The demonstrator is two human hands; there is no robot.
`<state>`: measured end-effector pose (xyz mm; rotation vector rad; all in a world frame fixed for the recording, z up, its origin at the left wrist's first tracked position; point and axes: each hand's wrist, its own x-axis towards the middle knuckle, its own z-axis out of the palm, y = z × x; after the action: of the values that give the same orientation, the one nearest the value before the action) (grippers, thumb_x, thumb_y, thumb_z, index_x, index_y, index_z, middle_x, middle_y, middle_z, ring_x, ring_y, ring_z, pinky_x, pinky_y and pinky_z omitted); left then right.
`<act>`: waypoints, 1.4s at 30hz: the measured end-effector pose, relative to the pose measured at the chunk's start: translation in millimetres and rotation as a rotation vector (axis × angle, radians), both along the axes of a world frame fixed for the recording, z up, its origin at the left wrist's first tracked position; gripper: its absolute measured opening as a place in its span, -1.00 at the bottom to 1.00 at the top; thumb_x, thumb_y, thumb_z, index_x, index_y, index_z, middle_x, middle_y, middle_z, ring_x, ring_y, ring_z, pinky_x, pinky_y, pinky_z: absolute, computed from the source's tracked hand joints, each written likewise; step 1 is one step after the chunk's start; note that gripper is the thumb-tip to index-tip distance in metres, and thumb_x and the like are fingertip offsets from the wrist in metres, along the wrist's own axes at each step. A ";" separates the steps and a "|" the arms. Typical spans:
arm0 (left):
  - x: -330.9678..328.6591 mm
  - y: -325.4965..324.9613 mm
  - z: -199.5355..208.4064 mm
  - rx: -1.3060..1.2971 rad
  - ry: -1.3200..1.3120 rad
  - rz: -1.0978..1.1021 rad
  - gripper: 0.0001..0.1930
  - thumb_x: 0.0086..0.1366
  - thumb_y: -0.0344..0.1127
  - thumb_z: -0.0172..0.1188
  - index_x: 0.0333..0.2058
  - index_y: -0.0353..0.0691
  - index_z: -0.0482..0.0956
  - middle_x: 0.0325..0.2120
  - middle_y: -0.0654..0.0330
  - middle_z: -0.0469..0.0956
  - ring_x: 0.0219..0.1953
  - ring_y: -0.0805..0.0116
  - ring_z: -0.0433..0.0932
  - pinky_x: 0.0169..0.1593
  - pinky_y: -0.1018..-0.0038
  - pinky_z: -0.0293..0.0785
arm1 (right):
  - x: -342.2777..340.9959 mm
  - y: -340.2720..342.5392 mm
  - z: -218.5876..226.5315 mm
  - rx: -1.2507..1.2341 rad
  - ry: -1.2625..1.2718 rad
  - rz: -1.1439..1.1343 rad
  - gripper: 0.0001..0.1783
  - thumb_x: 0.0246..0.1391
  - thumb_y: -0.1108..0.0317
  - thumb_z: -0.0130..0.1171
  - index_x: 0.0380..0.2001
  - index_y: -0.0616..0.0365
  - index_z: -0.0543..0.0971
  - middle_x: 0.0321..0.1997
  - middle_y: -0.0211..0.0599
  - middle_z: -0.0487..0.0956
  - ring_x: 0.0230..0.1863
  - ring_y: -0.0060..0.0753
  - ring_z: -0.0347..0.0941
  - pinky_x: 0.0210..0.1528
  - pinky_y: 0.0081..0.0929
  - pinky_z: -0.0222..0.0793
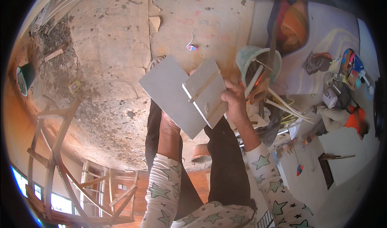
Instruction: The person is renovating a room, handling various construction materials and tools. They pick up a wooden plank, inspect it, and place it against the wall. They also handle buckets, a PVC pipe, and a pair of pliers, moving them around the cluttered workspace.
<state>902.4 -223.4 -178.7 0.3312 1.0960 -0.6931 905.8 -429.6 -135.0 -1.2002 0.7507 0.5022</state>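
A flat grey rectangular plate [173,93] is held up in front of me, its smooth face showing. My left hand [170,124] is beneath it, wrist and heel visible, fingers mostly hidden by the plate. Beside it on the right is a second grey slab-like plate [207,92], with pale edges and a raised strip across its face. My right hand [235,101] grips this one by its right edge, thumb on top. The two plates meet or overlap in the middle; whether they touch cannot be told.
A green bucket [246,61] holding tools stands right of my hands, near pale pipes [282,103]. Wooden trestles [54,155] are at lower left, a dark green bucket [26,79] at far left. A person in orange [354,121] sits at right. The floor [109,63] is stained with debris.
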 end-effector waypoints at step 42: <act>-27.0 -1.7 79.5 0.446 -0.745 -0.635 -0.46 0.14 -0.30 0.47 0.11 -0.21 0.58 0.00 0.15 0.63 0.03 0.34 0.59 0.12 0.35 0.54 | 1.0 -1.9 90.0 0.278 0.248 0.436 -0.55 -0.07 0.31 0.17 -0.07 0.25 0.65 -0.19 -0.45 0.63 -0.18 -0.54 0.50 -0.02 -0.50 0.41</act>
<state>875.4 -225.1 -99.2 1.2490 0.3973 -0.7740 906.9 -431.5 -45.0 -1.0487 0.6003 1.0969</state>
